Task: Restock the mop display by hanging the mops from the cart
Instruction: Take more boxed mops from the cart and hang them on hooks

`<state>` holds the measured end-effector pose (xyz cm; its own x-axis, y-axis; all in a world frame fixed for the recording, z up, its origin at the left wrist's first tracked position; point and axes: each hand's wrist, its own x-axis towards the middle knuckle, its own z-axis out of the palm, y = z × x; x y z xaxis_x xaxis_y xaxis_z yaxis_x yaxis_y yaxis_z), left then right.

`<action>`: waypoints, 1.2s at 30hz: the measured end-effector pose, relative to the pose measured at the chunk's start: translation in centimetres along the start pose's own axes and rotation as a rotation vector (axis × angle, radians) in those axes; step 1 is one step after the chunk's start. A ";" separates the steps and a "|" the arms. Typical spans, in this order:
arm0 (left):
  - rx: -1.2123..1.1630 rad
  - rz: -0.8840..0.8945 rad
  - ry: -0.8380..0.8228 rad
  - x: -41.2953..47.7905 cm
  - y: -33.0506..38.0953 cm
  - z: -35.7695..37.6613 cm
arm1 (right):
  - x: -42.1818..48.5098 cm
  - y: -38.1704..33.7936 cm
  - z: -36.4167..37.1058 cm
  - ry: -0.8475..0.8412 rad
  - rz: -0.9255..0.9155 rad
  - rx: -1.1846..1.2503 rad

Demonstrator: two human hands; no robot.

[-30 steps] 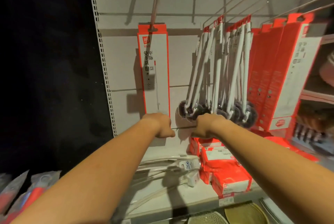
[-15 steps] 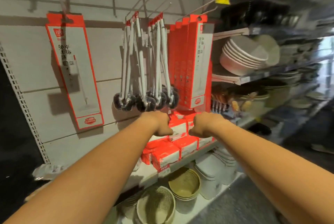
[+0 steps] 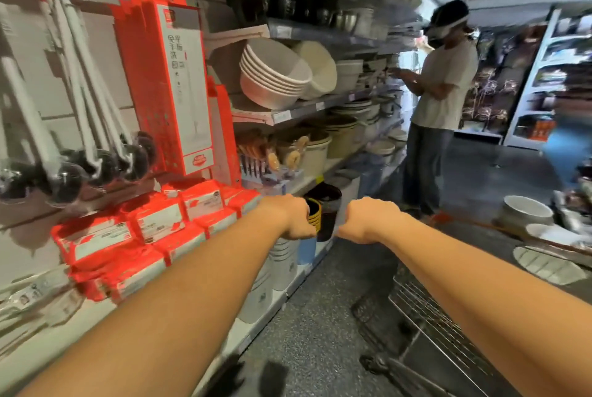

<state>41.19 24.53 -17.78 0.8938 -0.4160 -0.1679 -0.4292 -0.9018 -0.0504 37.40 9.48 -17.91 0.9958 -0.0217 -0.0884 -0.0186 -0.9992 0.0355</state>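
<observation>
Red-and-white mop boxes (image 3: 179, 82) hang on pegs at left; our fists are well clear of them.
Left hand (image 3: 288, 217) and right hand (image 3: 365, 220) both clenched, arms stretched forward, side by side, nothing visible in either. Wire cart (image 3: 426, 310) low right under our right forearm, contents not visible. White bowls (image 3: 272, 76) nested on the shelf beside the boxes. Versus 0.5 s ago: same fists, view swung right, the lone mop box at far left gone from shot, another person (image 3: 442, 92) now in the aisle.
</observation>
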 end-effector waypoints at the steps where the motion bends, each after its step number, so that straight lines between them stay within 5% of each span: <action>1: -0.007 0.022 -0.008 0.9 1.9 0.3 | -0.2 2.0 0.6 -0.019 0.020 -0.004; 12: 0.028 0.227 -0.110 9.2 14.9 2.5 | 0.5 16.1 6.9 -0.118 0.238 0.079; 36: 0.192 0.895 -0.110 30.5 30.7 4.4 | 4.5 30.9 11.7 -0.204 0.931 0.158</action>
<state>54.73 -15.34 -28.77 0.2053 -0.9264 -0.3157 -0.9774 -0.2105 -0.0178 40.26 -21.88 -28.83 0.5415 -0.7979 -0.2648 -0.8195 -0.5713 0.0456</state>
